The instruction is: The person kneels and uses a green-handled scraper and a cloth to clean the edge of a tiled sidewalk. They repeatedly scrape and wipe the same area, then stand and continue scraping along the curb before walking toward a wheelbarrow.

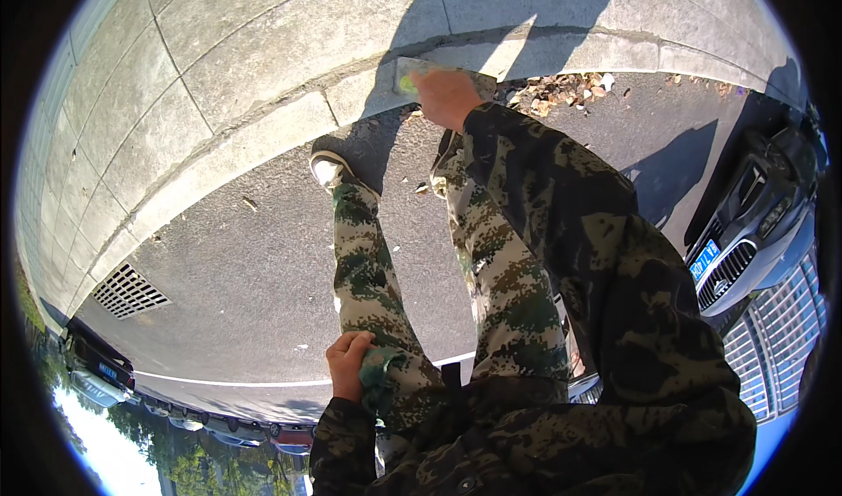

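My right hand (449, 96) is closed around a flat rectangular tool, probably a plastering trowel (487, 83), with a yellow-green part showing by the fingers. The tool is over the pale stone kerb (358, 95), within my shadow; whether its underside touches the stone cannot be seen. My left hand (348, 363) is a fist near my left thigh, gripping a bunched green cloth or glove (381, 381). A rough grey mortar-like strip (263, 111) runs between the kerb and the paving slabs (256, 52).
Dry leaves (559, 93) lie against the kerb on the right. A drain grate (129, 291) is set into the asphalt (263, 272) at left. A parked car (756, 233) stands at right; another dark car (99, 364) is at lower left. My shoe (329, 167) is near the kerb.
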The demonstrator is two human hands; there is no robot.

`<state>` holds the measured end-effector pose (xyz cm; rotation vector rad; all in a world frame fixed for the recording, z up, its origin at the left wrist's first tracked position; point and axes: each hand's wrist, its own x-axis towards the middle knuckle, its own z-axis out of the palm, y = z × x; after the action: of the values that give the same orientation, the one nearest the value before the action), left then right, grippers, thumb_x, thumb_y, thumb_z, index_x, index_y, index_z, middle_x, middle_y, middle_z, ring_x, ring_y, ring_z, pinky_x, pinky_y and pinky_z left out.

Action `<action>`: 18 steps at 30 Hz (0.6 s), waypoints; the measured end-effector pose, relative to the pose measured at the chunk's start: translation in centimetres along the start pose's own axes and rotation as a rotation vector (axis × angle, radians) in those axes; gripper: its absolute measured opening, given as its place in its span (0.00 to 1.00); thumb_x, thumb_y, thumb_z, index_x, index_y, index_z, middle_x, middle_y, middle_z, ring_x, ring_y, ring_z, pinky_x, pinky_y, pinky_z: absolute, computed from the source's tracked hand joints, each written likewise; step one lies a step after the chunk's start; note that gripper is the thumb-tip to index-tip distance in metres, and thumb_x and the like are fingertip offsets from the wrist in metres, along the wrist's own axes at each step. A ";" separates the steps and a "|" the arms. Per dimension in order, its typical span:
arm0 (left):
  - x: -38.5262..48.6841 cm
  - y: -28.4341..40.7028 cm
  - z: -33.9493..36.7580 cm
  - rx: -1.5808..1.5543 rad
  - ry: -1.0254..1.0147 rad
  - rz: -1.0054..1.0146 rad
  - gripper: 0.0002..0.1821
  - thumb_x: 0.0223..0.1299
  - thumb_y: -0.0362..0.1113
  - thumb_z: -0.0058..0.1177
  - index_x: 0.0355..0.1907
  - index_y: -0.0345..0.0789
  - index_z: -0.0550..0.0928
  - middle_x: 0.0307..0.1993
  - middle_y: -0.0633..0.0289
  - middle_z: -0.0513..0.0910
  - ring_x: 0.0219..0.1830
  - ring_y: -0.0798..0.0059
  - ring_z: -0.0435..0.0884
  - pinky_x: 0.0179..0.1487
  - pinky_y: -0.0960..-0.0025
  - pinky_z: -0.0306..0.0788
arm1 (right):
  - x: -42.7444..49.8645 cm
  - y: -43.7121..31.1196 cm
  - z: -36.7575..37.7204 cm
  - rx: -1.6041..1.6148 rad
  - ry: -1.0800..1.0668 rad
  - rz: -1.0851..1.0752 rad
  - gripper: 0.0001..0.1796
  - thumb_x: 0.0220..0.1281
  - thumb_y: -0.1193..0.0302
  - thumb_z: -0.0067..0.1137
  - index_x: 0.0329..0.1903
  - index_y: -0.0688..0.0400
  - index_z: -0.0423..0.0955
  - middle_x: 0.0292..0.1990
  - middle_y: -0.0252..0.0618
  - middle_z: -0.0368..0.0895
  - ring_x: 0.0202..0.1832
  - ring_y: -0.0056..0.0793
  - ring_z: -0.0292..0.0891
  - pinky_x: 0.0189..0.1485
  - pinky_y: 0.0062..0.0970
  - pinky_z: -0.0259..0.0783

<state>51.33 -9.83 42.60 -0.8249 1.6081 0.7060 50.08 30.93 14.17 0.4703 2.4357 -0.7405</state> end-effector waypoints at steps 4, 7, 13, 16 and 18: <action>-0.1 1.0 0.6 0.033 -0.012 0.003 0.10 0.68 0.33 0.60 0.35 0.28 0.88 0.27 0.66 0.85 0.29 0.83 0.80 0.37 0.78 0.73 | -0.7 2.5 0.2 0.013 -0.010 0.052 0.15 0.64 0.72 0.53 0.53 0.59 0.77 0.37 0.52 0.85 0.44 0.56 0.83 0.44 0.54 0.77; -0.2 1.6 1.0 0.011 -0.001 -0.030 0.09 0.65 0.34 0.63 0.34 0.29 0.88 0.27 0.66 0.85 0.29 0.82 0.80 0.38 0.76 0.73 | -1.9 4.3 0.0 0.034 -0.004 0.110 0.20 0.65 0.70 0.52 0.58 0.59 0.77 0.40 0.54 0.86 0.46 0.56 0.83 0.47 0.52 0.77; 0.2 1.6 1.3 0.042 -0.001 -0.029 0.10 0.65 0.34 0.63 0.33 0.28 0.88 0.27 0.66 0.84 0.29 0.83 0.79 0.37 0.76 0.72 | -6.2 8.3 -1.7 0.125 0.020 0.347 0.26 0.65 0.66 0.55 0.66 0.57 0.76 0.46 0.57 0.86 0.49 0.58 0.83 0.53 0.50 0.77; -0.1 1.7 1.3 0.029 0.013 -0.049 0.10 0.65 0.35 0.63 0.33 0.28 0.88 0.26 0.66 0.84 0.29 0.83 0.79 0.37 0.76 0.72 | -9.9 11.7 0.3 0.158 0.076 0.467 0.25 0.65 0.64 0.58 0.63 0.58 0.78 0.47 0.59 0.86 0.49 0.58 0.83 0.54 0.50 0.77; 0.3 1.8 1.5 0.068 -0.008 -0.035 0.10 0.65 0.35 0.63 0.33 0.29 0.88 0.26 0.66 0.84 0.29 0.82 0.78 0.37 0.76 0.72 | -13.4 13.7 0.8 0.107 0.004 0.585 0.24 0.66 0.61 0.61 0.60 0.59 0.79 0.47 0.59 0.86 0.50 0.58 0.83 0.54 0.49 0.77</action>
<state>50.65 -7.59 42.05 -0.7980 1.5980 0.6250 67.40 39.02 15.97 1.1588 2.0957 -0.6065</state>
